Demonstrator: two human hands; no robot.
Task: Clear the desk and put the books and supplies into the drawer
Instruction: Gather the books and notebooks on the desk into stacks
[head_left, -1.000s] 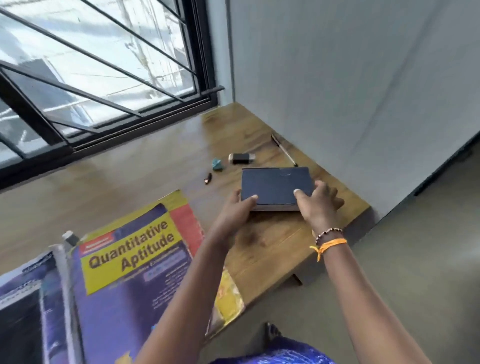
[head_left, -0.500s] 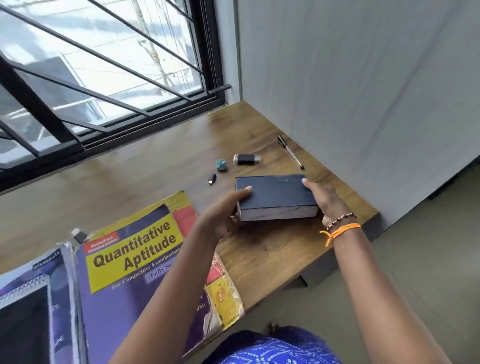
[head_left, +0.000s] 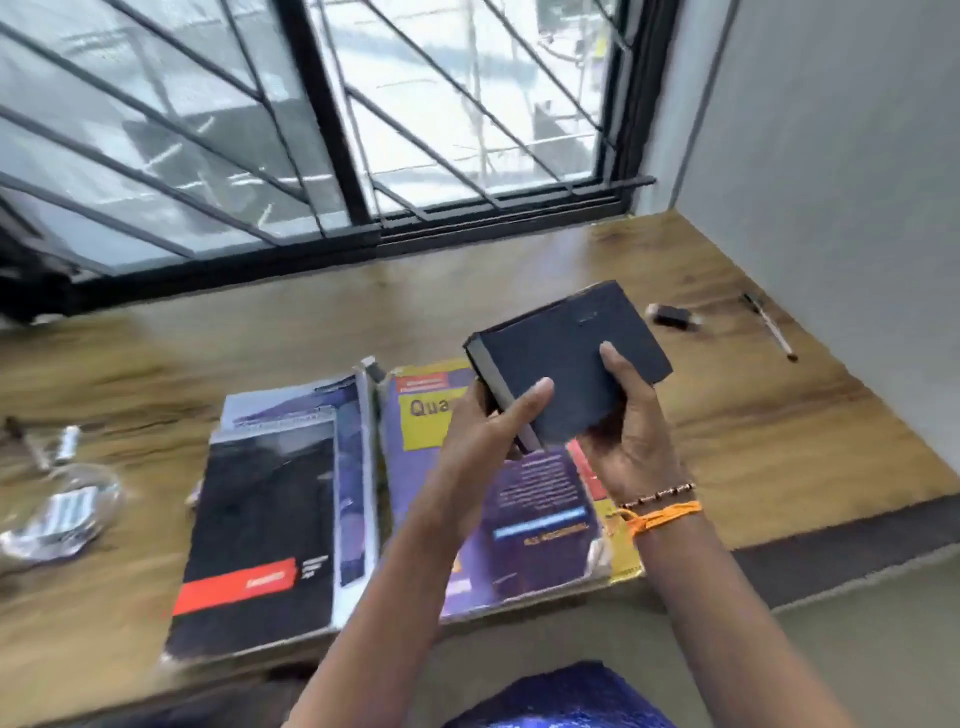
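Both arms reach forward, the left hand (head_left: 485, 426) and right hand (head_left: 631, 431) each curled in a grip.

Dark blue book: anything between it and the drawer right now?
Cannot say: no drawer shows in the head view. The dark blue book is off the desk, gripped by the left hand and right hand, above the purple and yellow book. Nothing visible blocks it.

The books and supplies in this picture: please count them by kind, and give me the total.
Books: 4 (dark blue book held in both hands, yellow and purple book, black and red book, pale book beneath it)
Pens: 1 (pen)
Small black items: 1 (capped item)
Blurred items at the left edge: cannot count
Total countable: 6
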